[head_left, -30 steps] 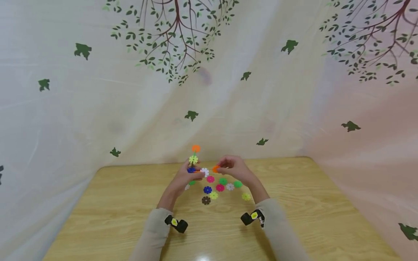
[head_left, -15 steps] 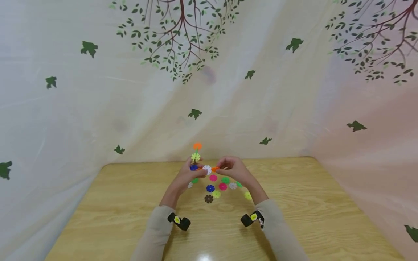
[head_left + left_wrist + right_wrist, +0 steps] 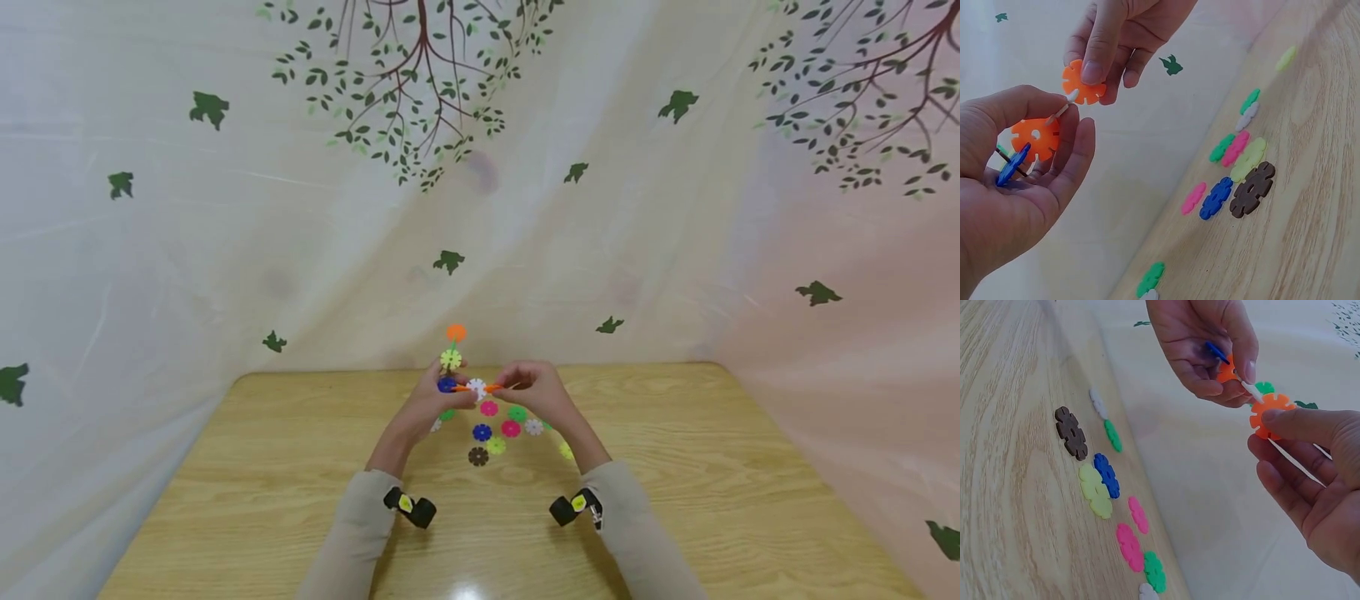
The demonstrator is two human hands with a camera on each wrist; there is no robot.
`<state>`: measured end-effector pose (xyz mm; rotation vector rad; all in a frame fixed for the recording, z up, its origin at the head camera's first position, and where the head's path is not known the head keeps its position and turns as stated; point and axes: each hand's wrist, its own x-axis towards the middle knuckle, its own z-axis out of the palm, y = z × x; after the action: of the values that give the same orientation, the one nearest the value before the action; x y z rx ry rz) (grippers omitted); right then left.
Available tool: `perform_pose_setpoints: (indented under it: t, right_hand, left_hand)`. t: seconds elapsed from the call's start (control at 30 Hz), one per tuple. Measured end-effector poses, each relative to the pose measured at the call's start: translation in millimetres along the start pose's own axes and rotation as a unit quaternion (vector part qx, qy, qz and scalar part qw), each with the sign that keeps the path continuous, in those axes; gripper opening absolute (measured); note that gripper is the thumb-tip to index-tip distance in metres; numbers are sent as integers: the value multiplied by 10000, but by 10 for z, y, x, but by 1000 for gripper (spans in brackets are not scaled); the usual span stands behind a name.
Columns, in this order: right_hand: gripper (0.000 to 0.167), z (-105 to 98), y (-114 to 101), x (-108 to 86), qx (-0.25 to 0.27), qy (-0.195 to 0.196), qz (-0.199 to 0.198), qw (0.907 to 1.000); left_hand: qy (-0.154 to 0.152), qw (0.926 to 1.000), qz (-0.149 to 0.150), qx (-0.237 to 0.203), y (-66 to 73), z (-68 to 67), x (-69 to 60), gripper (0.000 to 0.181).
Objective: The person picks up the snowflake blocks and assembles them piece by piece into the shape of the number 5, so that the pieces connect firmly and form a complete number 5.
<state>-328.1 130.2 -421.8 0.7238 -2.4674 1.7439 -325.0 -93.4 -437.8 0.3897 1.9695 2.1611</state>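
Working from a distant seat, I watch the left hand, its fingers curled in a pinch on a white plastic disc with a notched, flower-like rim, while the right hand grasps a bright orange notched plastic disc between thumb and fingers, the two pieces meeting above the light wood-grain counter. Joined to the white disc's other side, within the left hand's curl, is a second orange plastic disc, with a dark blue notched plastic disc beside it; in the head view, a pale yellow notched disc and a round orange disc rise above that hand as part of the same chain. I judge the step in hand to be slotting the right hand's orange piece into the white one; whether the notches are seated I cannot tell. The next move, as I read it, calls for a steady left pinch and a straight push, slot to slot. Loose pieces, among them a dark brown notched disc and a pink one, lie on the counter below.
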Motion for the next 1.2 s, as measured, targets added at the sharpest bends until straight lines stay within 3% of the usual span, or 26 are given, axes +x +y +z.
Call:
perform_pose_setpoints:
  t: [0.67, 1.2]
  right_hand:
    - [10, -31, -36, 11, 38, 11, 22, 10000]
    - [9, -53, -58, -64, 116, -5, 19, 9999]
  left_hand:
    - [-357, 9988, 39, 335, 47, 13, 8, 44]
    - [-645, 9978, 108, -62, 7, 68, -25, 47]
